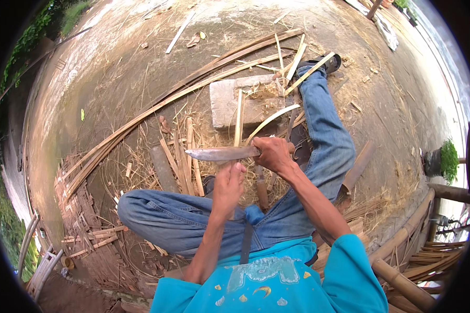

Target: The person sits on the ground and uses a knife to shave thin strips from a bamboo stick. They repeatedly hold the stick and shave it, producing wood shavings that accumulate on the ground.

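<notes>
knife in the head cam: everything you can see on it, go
The knife has a long, broad blade of dull grey metal, worn and mottled, tapering to a point. It lies roughly level, tip toward the person's left. The right hand is closed round its handle, which is hidden. The left hand sits just under the blade, fingertips at its lower edge. Bamboo strips lie on the ground beneath.

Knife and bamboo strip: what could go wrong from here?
1. The left hand pinches the strip right under the knife blade; a slip could cut the fingers.
2. The right hand holds the blade above the bent left knee; an overshoot could reach it.
3. Loose strips on the ground could snag the work.
</notes>
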A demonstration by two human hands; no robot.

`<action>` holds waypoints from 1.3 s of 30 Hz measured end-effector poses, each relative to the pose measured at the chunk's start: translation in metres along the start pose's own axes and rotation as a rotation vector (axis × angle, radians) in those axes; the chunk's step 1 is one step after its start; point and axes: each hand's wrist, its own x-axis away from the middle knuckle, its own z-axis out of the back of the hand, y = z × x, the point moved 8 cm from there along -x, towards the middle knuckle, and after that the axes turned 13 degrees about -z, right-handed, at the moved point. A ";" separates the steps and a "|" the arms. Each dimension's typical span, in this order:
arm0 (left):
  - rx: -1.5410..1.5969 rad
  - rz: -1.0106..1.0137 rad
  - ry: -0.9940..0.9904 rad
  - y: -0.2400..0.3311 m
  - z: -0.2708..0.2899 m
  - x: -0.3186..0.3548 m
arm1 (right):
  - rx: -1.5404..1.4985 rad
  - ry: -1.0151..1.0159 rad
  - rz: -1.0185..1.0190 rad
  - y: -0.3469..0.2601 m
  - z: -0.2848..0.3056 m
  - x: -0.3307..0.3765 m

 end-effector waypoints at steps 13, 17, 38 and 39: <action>0.074 0.169 -0.052 -0.023 0.002 0.058 | 0.008 -0.039 -0.491 0.116 0.053 -0.050; -0.075 0.067 -0.010 -0.010 0.009 0.021 | -0.037 -0.203 -0.135 0.005 0.007 0.010; -0.100 0.125 0.052 0.013 0.031 0.079 | 0.022 -0.129 -0.275 0.064 -0.035 -0.020; -0.108 0.115 0.068 0.010 0.038 0.077 | -0.021 -0.085 -0.248 0.049 -0.034 -0.013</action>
